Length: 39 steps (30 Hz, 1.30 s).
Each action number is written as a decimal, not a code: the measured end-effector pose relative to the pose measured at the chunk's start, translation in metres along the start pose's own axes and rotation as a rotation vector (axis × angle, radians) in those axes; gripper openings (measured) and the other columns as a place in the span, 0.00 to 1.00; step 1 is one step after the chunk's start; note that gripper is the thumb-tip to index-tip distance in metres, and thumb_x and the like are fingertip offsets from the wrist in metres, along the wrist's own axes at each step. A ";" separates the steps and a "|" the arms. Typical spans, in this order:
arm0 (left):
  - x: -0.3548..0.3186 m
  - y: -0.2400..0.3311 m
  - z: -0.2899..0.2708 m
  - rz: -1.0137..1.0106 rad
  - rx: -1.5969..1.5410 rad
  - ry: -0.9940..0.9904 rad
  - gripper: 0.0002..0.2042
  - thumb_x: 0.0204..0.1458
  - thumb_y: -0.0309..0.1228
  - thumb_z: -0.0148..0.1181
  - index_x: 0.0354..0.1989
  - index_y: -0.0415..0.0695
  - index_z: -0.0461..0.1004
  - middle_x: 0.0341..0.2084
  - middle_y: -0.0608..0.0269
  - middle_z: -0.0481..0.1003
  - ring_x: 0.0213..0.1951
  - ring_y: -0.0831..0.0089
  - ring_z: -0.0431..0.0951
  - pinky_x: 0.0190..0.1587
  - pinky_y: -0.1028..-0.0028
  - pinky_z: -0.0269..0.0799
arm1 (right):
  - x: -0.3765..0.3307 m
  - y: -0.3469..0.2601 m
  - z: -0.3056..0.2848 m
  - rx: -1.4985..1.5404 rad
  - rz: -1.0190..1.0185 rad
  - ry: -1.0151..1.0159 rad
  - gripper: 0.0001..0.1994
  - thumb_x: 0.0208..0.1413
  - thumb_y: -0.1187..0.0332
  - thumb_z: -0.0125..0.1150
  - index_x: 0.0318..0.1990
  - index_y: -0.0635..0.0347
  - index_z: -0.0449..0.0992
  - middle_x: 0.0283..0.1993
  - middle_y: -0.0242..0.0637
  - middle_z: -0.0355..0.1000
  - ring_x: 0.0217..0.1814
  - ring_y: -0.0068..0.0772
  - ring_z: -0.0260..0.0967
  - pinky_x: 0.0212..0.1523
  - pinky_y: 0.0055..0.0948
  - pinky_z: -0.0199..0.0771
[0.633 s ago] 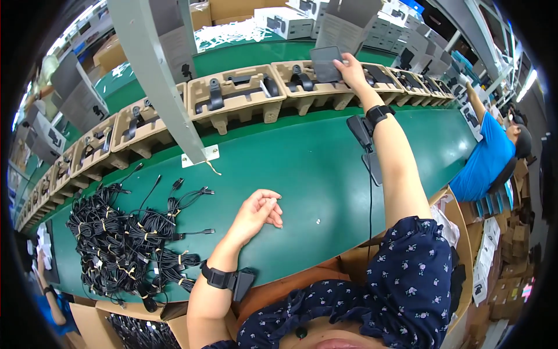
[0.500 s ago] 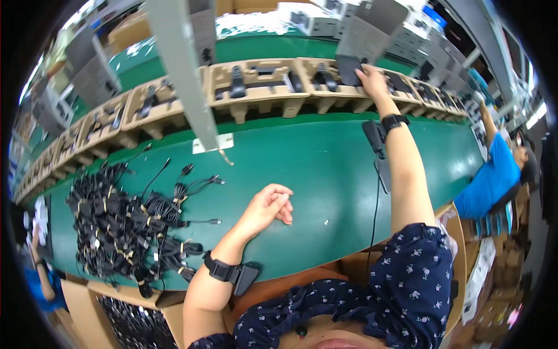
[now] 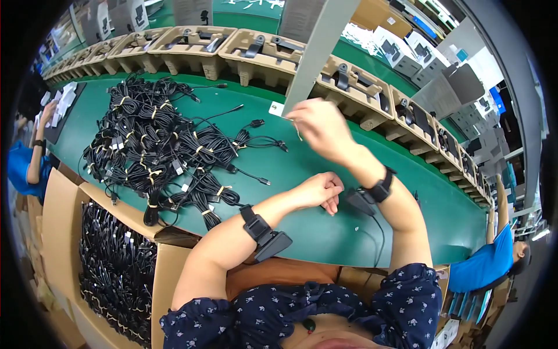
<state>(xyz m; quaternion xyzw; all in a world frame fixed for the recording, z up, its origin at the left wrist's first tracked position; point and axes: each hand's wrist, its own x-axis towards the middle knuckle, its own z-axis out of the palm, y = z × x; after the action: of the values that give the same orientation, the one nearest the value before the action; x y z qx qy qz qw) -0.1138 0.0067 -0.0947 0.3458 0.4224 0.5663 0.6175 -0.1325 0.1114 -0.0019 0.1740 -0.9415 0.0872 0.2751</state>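
Dark green, the smooth tabletop (image 3: 296, 224) shows, in the head view, the right hand (image 3: 321, 129) back from the row – it had been at the brown moulded-pulp tray (image 3: 431, 143), where the flat black rectangular piece (image 3: 422, 118) now lies, so that placement looks done. The piece sits well apart, to the hand's right. The right fingers are bent but blurred; I cannot tell whether they hold anything. The left hand (image 3: 323, 191) hangs loosely half-curled, visibly empty – the heap of black coiled cables (image 3: 156, 111) lies left of both.
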 end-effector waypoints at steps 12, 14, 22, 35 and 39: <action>-0.001 -0.003 -0.009 0.192 0.468 -0.200 0.10 0.49 0.27 0.57 0.40 0.39 0.72 0.29 0.58 0.74 0.31 0.73 0.76 0.34 0.74 0.73 | 0.026 -0.043 0.062 0.063 -0.046 -0.505 0.32 0.39 0.58 0.66 0.54 0.48 0.62 0.36 0.34 0.68 0.44 0.37 0.64 0.47 0.36 0.58; 0.002 -0.006 -0.012 0.198 0.630 -0.249 0.13 0.49 0.26 0.56 0.45 0.40 0.70 0.35 0.56 0.74 0.37 0.72 0.75 0.40 0.73 0.72 | 0.010 -0.042 0.061 0.087 -0.012 -0.550 0.27 0.45 0.54 0.61 0.54 0.43 0.62 0.33 0.34 0.68 0.40 0.36 0.65 0.44 0.35 0.57; 0.004 0.002 0.002 0.015 0.528 -0.136 0.13 0.53 0.27 0.48 0.46 0.39 0.65 0.35 0.55 0.73 0.32 0.68 0.76 0.37 0.70 0.73 | -0.033 -0.046 0.008 -0.036 0.013 -0.009 0.11 0.48 0.68 0.57 0.40 0.45 0.75 0.43 0.36 0.69 0.53 0.37 0.61 0.56 0.41 0.56; -0.010 0.017 0.007 0.768 0.671 0.507 0.17 0.46 0.22 0.56 0.46 0.41 0.64 0.36 0.58 0.67 0.30 0.75 0.70 0.30 0.80 0.68 | -0.118 -0.014 -0.050 0.439 0.867 0.568 0.13 0.57 0.69 0.51 0.49 0.62 0.66 0.30 0.31 0.70 0.28 0.17 0.63 0.31 0.17 0.63; -0.012 0.031 -0.004 0.954 0.994 0.802 0.32 0.40 0.20 0.58 0.57 0.41 0.53 0.51 0.52 0.60 0.53 0.59 0.60 0.54 0.65 0.58 | -0.120 -0.021 -0.058 0.387 0.968 0.257 0.12 0.55 0.68 0.54 0.46 0.63 0.69 0.34 0.32 0.72 0.33 0.19 0.66 0.36 0.19 0.66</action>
<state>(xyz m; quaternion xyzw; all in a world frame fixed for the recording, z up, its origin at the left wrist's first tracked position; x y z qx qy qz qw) -0.1299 -0.0020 -0.0664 0.4942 0.6220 0.5960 -0.1171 -0.0015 0.1407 -0.0176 -0.2445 -0.8395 0.3966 0.2796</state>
